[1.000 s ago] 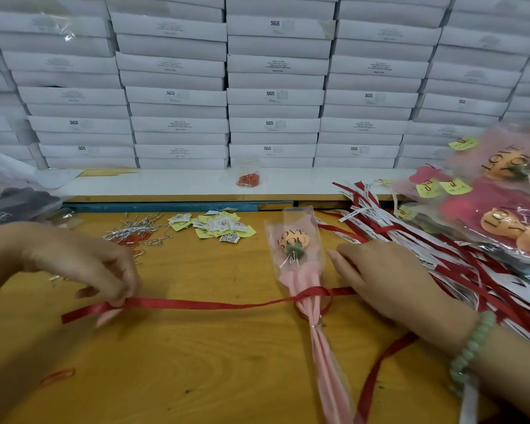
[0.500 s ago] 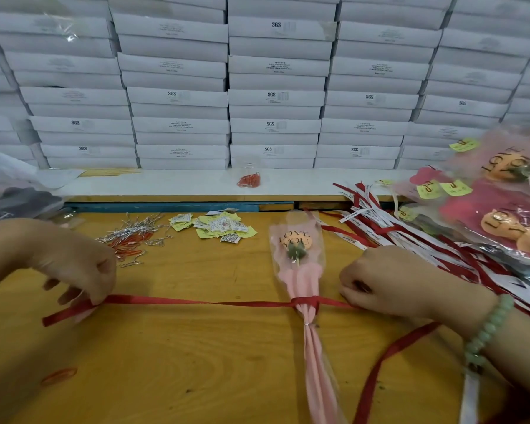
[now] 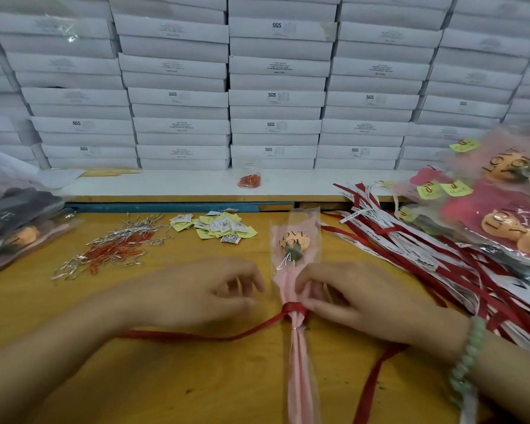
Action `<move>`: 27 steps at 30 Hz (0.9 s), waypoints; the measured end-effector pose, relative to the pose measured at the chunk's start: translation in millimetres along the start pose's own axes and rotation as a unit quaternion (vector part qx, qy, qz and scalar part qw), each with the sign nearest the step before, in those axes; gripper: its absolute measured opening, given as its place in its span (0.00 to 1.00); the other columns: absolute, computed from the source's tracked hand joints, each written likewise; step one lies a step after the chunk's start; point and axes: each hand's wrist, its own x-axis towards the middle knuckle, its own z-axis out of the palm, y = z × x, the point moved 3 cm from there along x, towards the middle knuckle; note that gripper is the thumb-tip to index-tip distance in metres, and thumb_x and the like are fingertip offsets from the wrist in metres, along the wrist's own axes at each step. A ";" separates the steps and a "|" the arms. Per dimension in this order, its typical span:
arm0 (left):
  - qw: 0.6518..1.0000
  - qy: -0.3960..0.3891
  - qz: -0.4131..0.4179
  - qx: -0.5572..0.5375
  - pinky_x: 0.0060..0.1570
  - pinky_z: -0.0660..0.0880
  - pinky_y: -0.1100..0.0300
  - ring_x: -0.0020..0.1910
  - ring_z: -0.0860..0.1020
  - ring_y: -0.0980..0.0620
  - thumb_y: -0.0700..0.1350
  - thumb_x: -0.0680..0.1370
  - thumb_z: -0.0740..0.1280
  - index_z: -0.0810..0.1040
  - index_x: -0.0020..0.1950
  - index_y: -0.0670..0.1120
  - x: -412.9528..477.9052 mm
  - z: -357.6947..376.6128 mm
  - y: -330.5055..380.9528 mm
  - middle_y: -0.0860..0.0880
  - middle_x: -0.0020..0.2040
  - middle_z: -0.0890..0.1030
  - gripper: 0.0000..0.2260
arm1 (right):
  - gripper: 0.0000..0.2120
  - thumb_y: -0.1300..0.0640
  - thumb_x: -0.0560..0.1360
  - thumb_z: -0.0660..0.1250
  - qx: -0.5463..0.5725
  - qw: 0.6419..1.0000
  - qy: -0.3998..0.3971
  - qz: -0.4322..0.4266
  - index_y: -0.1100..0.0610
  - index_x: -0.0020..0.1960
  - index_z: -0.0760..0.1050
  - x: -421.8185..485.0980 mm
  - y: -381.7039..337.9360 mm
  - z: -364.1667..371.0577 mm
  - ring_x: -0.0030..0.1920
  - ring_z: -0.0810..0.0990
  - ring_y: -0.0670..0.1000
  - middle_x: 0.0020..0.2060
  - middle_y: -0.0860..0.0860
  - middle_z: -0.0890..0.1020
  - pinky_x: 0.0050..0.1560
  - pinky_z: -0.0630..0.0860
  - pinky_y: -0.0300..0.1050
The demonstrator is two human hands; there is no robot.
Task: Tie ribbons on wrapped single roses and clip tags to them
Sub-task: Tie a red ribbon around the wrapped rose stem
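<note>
Wrapped rose (image 3: 294,258) lies on the wooden table (image 3: 135,377) at frame centre, head toward the top and stem end toward the bottom edge. The clear sleeve over the pink paper reads "LOVE YOU".

Red ribbon (image 3: 292,308) is knotted round the narrow part of the wrap. One tail runs left across the table, passing below the left hand. The other tail shows at lower right, coming out from under the right wrist.

Left hand (image 3: 202,295) is just left of the knot, fingers loosely curled and apart. Nothing is seen in them.

Right hand (image 3: 358,301) is just right of the knot, its fingertips (image 3: 306,289) against the pink paper above the ribbon. Cannot tell whether they pinch ribbon or paper; this area is blurred. Bead bracelet (image 3: 468,359) is on that wrist.

Upper centre of the table: pile of yellow and white tags (image 3: 221,228). To its left: heap of silver and red clips (image 3: 114,249).

Right side: loose red and white ribbons (image 3: 426,249), with more wrapped roses (image 3: 502,209) lying over them.

Across the top: stacked white boxes (image 3: 276,96).
</note>
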 end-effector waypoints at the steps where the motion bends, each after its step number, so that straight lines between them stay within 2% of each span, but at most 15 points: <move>1: 1.000 -0.003 0.003 -0.023 0.44 0.71 0.73 0.49 0.73 0.67 0.60 0.77 0.63 0.73 0.57 0.64 0.9 7.5 5.8 0.65 0.49 0.75 0.09 | 0.11 0.38 0.77 0.60 0.022 1.000 -0.006 -0.002 0.41 0.54 0.72 -0.3 -0.6 0.3 0.42 0.76 0.42 0.40 0.39 0.77 0.38 0.71 0.34; 3: 0.999 0.010 0.024 -0.021 0.42 0.71 0.71 0.45 0.73 0.65 0.60 0.76 0.66 0.73 0.56 0.61 3.7 25.6 15.8 0.62 0.47 0.74 0.10 | 0.09 0.40 0.76 0.66 0.084 0.996 -0.016 -0.001 0.42 0.53 0.75 -0.2 -1.4 1.3 0.40 0.77 0.44 0.39 0.41 0.78 0.36 0.70 0.33; 6: 0.998 0.053 0.023 -0.013 0.45 0.73 0.64 0.45 0.73 0.61 0.58 0.76 0.68 0.72 0.52 0.60 7.4 33.9 12.3 0.61 0.47 0.73 0.08 | 0.06 0.49 0.75 0.71 0.193 0.981 -0.021 -0.005 0.46 0.51 0.78 1.0 -3.7 3.3 0.38 0.77 0.45 0.38 0.43 0.79 0.37 0.70 0.32; 11: 0.995 0.063 0.070 -0.036 0.43 0.71 0.65 0.45 0.73 0.59 0.51 0.78 0.68 0.75 0.47 0.55 10.1 39.2 13.0 0.60 0.47 0.71 0.03 | 0.06 0.57 0.75 0.72 0.303 0.951 -0.054 -0.001 0.53 0.52 0.81 1.2 -5.5 6.2 0.39 0.78 0.42 0.40 0.46 0.81 0.41 0.73 0.33; 17: 0.991 0.059 0.089 -0.078 0.48 0.74 0.65 0.50 0.75 0.59 0.50 0.78 0.68 0.75 0.42 0.57 9.2 37.4 13.0 0.60 0.51 0.74 0.06 | 0.07 0.60 0.76 0.70 0.353 0.932 -0.077 0.000 0.58 0.53 0.83 2.0 -1.5 6.6 0.50 0.81 0.52 0.46 0.53 0.83 0.55 0.77 0.42; 22: 0.992 0.025 0.092 -0.079 0.52 0.72 0.64 0.55 0.75 0.58 0.51 0.78 0.68 0.74 0.39 0.57 9.1 32.1 11.9 0.63 0.55 0.73 0.08 | 0.07 0.60 0.76 0.71 0.381 0.921 -0.071 0.020 0.55 0.53 0.81 2.0 3.0 7.7 0.47 0.81 0.48 0.44 0.51 0.83 0.50 0.76 0.38; 27: 0.991 -0.015 0.088 -0.100 0.54 0.72 0.67 0.57 0.75 0.59 0.50 0.79 0.67 0.73 0.36 0.55 6.4 22.5 10.1 0.64 0.56 0.75 0.11 | 0.11 0.62 0.72 0.75 0.419 0.902 -0.073 0.073 0.58 0.50 0.75 -0.5 12.3 6.2 0.39 0.83 0.51 0.41 0.53 0.84 0.43 0.78 0.38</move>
